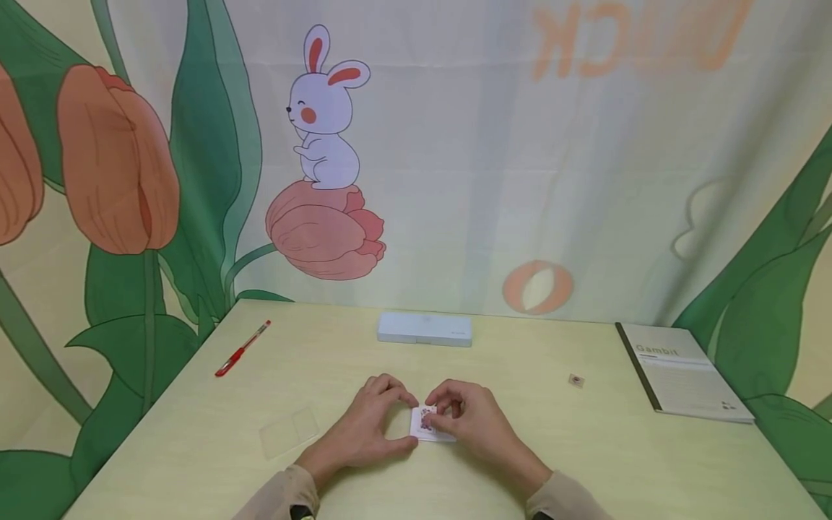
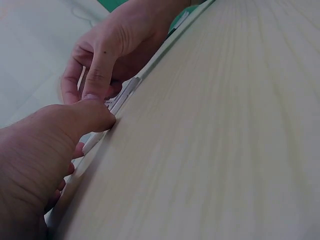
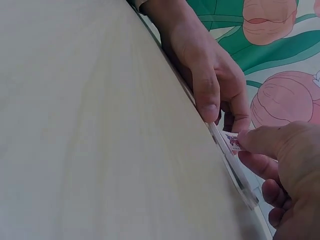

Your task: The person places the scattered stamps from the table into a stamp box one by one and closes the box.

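A small flat white case [image 1: 444, 437] lies on the table in front of me. My left hand [image 1: 370, 426] holds it at its left side, thumb at the near corner and fingertips at the far one. In the right wrist view, the case's clear edge [image 3: 235, 170] shows along the table. Over the case, my right hand [image 1: 479, 419] pinches a small white card with a coloured picture [image 3: 232, 141] between thumb and fingers. The card is tilted up from the case in that view. Much of the case's right part is hidden under the right hand.
A clear plastic cover [image 1: 279, 435] lies left of my left hand. Farther back are a red pen [image 1: 242, 350] and a pale blue pencil case [image 1: 424, 329]. To the right sit a tiny square piece [image 1: 576, 380] and a notebook [image 1: 685, 375]. A printed curtain hangs behind the table.
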`<act>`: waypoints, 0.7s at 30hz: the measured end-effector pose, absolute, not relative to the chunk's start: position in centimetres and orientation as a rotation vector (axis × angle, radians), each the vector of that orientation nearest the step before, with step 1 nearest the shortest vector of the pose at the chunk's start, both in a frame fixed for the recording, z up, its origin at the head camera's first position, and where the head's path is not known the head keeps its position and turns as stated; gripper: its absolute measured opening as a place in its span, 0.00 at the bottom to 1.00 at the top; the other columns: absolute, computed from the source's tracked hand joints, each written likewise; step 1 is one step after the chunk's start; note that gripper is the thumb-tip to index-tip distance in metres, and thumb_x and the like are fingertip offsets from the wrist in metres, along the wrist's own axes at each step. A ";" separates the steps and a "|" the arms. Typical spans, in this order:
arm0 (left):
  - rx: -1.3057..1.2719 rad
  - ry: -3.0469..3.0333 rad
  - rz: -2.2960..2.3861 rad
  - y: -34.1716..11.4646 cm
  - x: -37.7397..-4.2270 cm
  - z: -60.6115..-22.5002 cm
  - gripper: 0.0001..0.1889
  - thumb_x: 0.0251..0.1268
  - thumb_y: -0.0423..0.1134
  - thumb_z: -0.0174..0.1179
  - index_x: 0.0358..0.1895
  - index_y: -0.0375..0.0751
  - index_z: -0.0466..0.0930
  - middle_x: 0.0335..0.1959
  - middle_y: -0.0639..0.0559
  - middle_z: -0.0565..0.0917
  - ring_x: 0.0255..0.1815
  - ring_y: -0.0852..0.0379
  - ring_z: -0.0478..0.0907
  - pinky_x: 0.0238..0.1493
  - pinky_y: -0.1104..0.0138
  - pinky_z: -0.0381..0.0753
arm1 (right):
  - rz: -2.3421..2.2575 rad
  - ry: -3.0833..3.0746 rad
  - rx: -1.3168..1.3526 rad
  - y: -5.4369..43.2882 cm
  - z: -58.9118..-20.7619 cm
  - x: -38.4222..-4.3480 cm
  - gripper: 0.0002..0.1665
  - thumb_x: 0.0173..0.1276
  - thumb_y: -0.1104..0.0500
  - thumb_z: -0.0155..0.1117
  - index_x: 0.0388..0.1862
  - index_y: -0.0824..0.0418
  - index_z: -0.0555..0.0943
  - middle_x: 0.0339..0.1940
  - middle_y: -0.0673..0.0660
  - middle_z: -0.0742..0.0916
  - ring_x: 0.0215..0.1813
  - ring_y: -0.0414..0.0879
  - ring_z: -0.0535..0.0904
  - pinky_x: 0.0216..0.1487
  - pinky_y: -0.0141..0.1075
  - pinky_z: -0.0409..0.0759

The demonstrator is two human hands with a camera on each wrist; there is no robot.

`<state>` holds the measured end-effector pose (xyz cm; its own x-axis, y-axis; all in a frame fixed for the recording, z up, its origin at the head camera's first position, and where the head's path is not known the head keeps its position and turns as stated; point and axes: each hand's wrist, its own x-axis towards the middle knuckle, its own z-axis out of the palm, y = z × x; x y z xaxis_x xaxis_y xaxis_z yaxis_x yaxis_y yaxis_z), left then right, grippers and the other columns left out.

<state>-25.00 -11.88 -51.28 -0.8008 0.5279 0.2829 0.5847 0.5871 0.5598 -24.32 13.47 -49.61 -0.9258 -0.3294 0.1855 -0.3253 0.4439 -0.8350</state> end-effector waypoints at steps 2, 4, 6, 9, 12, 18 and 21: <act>-0.957 -2.723 -1.002 -11.9 -25.0 -51.3 0.24 0.62 0.54 0.79 0.58 0.55 0.85 0.61 0.57 0.77 0.66 0.54 0.70 0.72 0.45 0.71 | -1.518 2.700 -0.621 13.4 -49.7 -24.3 0.09 0.69 0.58 0.84 0.42 0.48 0.90 0.31 0.43 0.87 0.33 0.40 0.74 0.35 0.30 0.71; -0.958 -2.723 -1.000 -11.9 -25.0 -51.2 0.24 0.62 0.54 0.79 0.58 0.54 0.85 0.61 0.57 0.77 0.66 0.54 0.70 0.72 0.45 0.71 | -1.484 2.744 -0.650 13.3 -49.8 -24.2 0.09 0.68 0.57 0.85 0.42 0.47 0.90 0.32 0.43 0.87 0.35 0.41 0.74 0.38 0.32 0.71; -0.959 -2.722 -1.003 -11.9 -25.0 -51.2 0.24 0.62 0.54 0.79 0.58 0.54 0.85 0.61 0.57 0.77 0.66 0.53 0.70 0.72 0.44 0.71 | -1.444 2.794 -0.676 13.3 -50.0 -24.2 0.10 0.67 0.56 0.86 0.42 0.46 0.90 0.33 0.43 0.86 0.39 0.43 0.75 0.42 0.33 0.72; -0.959 -2.720 -1.013 -11.9 -24.9 -51.2 0.23 0.62 0.54 0.79 0.58 0.54 0.85 0.61 0.58 0.77 0.67 0.53 0.70 0.72 0.44 0.71 | -1.400 2.848 -0.698 13.2 -50.1 -24.3 0.11 0.65 0.55 0.88 0.41 0.46 0.91 0.36 0.43 0.87 0.44 0.45 0.75 0.46 0.35 0.73; -0.961 -2.718 -1.020 -11.9 -24.9 -51.2 0.23 0.62 0.54 0.79 0.58 0.54 0.85 0.61 0.58 0.77 0.66 0.54 0.70 0.72 0.44 0.72 | -1.368 2.874 -0.684 13.2 -50.2 -24.3 0.11 0.63 0.54 0.89 0.40 0.45 0.92 0.40 0.42 0.88 0.47 0.45 0.75 0.49 0.36 0.74; -0.971 -2.707 -1.018 -11.9 -25.0 -51.2 0.23 0.63 0.55 0.79 0.58 0.54 0.85 0.61 0.58 0.77 0.66 0.54 0.70 0.72 0.44 0.72 | -1.333 2.877 -0.682 13.3 -50.3 -24.4 0.09 0.65 0.53 0.88 0.41 0.48 0.94 0.43 0.44 0.88 0.49 0.45 0.75 0.50 0.38 0.74; -0.965 -2.711 -1.011 -11.9 -25.0 -51.2 0.23 0.63 0.55 0.79 0.58 0.55 0.85 0.61 0.58 0.77 0.66 0.54 0.70 0.71 0.44 0.72 | -1.328 2.865 -0.684 13.2 -50.3 -24.5 0.08 0.66 0.52 0.87 0.41 0.47 0.94 0.43 0.44 0.88 0.49 0.45 0.75 0.51 0.39 0.74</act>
<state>-25.03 -11.91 -51.24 -0.7960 0.5311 0.2905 0.5916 0.5809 0.5591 -24.47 13.24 -50.26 -0.9067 -0.3381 0.2523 -0.4110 0.5735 -0.7086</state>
